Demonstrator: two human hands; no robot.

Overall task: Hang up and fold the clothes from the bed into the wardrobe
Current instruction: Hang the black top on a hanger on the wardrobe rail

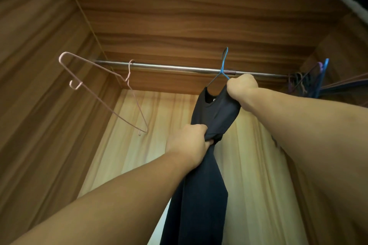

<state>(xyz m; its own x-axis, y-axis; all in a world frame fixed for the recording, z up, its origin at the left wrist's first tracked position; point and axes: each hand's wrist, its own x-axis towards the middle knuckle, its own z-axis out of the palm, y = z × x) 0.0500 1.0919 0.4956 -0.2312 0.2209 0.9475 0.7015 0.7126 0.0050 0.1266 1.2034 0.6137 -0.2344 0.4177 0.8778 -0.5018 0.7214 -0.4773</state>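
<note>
A dark garment (203, 165) is held up inside the wardrobe (179, 16), just below the rail (169, 68). Its long axis runs nearly vertical, with the neckline uppermost and the rest hanging straight down past the bottom edge of the view. The garment is threaded on a blue hanger (222, 69), whose hook is raised above the rail and points up and slightly right; whether the hook touches the rail cannot be told.

The garment's upper right shoulder, by the hanger arm, is gripped by the right hand (242, 86), with fingers curled tight round the cloth. Lower down, a bunched fold of the garment's mid-section is clutched by the left hand (187, 143), also closed round the fabric.

A pink hanger (103, 93) is hooked on the rail well to the left, tilted so that its long bar slopes down to the right. More hangers (310, 81) are clustered at the rail's right end.
</note>
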